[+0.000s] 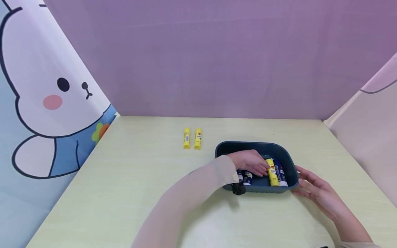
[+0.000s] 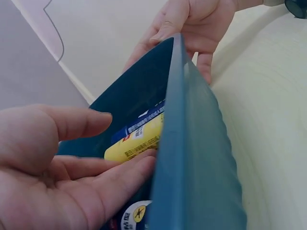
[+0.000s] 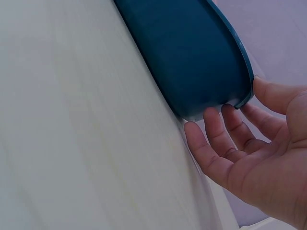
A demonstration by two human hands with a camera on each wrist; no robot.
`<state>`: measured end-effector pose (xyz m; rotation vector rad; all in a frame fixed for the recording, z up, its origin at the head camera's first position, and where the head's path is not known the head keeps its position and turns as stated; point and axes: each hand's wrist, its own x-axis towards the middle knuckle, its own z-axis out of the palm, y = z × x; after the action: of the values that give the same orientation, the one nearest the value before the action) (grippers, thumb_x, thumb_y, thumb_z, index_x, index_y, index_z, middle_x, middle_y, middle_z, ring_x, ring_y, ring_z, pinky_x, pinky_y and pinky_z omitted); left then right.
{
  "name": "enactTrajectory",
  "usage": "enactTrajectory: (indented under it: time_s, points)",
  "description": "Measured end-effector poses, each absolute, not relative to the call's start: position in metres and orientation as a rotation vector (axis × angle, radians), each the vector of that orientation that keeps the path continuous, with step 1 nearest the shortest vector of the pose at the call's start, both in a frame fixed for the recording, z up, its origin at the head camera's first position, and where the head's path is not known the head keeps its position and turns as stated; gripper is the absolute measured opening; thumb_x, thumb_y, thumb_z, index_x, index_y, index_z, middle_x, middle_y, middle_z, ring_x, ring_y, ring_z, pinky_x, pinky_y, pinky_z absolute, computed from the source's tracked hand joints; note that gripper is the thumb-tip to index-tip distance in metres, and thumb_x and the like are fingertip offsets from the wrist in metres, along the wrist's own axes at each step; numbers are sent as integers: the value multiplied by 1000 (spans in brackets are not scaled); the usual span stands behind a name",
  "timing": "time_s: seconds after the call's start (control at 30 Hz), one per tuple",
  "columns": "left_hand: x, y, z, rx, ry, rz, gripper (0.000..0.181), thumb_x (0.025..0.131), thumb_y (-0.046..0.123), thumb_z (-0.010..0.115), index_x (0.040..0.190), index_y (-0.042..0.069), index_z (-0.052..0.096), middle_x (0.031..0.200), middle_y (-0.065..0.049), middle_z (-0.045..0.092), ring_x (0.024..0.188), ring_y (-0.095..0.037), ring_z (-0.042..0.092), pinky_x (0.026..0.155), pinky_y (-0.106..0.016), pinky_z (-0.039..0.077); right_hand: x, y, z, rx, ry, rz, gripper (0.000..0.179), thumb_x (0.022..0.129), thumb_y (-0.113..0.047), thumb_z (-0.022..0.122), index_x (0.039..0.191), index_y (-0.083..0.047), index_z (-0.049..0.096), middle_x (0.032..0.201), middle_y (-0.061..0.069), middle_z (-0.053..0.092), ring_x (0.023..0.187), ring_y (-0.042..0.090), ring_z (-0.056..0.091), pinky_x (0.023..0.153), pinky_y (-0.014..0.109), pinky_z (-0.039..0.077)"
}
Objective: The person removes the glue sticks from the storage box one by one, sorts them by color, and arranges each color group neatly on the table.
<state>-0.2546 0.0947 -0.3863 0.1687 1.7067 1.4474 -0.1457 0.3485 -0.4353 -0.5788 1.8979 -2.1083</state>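
Observation:
A dark teal plastic bin [image 1: 263, 189] holds a yellow glue stick [image 1: 272, 172] and a blue glue stick [image 1: 280, 173] side by side at its right end. My left hand [image 1: 252, 162] reaches inside; its fingertips are at the yellow stick, while the thumb [image 2: 88, 123] stays apart from it. Dark blue tubes with white ends [image 1: 247, 178] lie at the bin's left, partly hidden under the left wrist. Against the bin's outer right end rest the fingertips of my right hand [image 1: 319, 193], with the thumb [image 3: 276, 96] by the rim.
Two yellow glue sticks, one left [image 1: 186, 138] and one right [image 1: 197, 138], lie parallel on the pale table [image 1: 124, 193], left of the bin. A purple backdrop [image 1: 217, 69] rises behind the table. Printed cloth with a cartoon figure [image 1: 52, 75] hangs along the left side.

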Motion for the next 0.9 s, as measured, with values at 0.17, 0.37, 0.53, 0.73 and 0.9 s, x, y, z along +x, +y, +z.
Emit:
enactTrajectory:
  time_s: [0.17,0.37,0.53,0.73,0.9]
  points:
    - [-253,101,-389,82,1684,1496,26,95,2,65,116,-13,61,98,-19,68,98,-31,67,95,-44,54,-147,349,-434,-583,1883,-2112,53,106,6,30,144,-23,51,123,-1,59,104,14,66,85,30,58]
    - [-250,108,-390,12,1656,1563,29,95,3,66,119,-11,59,102,-18,63,101,-33,64,99,-48,50,-147,350,-434,-599,1867,-2118,53,106,7,30,144,-23,51,123,0,60,104,15,66,86,31,58]
    - [-246,117,-390,85,1704,1543,39,94,1,67,129,-7,54,108,-19,64,101,-34,65,96,-48,52,-148,351,-434,-636,1850,-2123,54,105,8,28,146,-20,50,123,1,59,105,15,65,86,31,58]
    - [-238,129,-394,156,1815,1456,44,89,-1,72,128,-4,52,102,-15,61,85,-28,66,88,-44,57,-147,351,-435,-633,1855,-2110,54,106,8,28,146,-21,50,122,1,59,105,15,65,86,31,58]
    - [-237,133,-398,191,1880,1439,40,88,-3,73,122,-2,52,101,-14,57,78,-27,63,84,-42,58,-147,350,-435,-637,1857,-2110,54,105,9,28,146,-21,49,121,2,58,105,15,65,87,31,58]
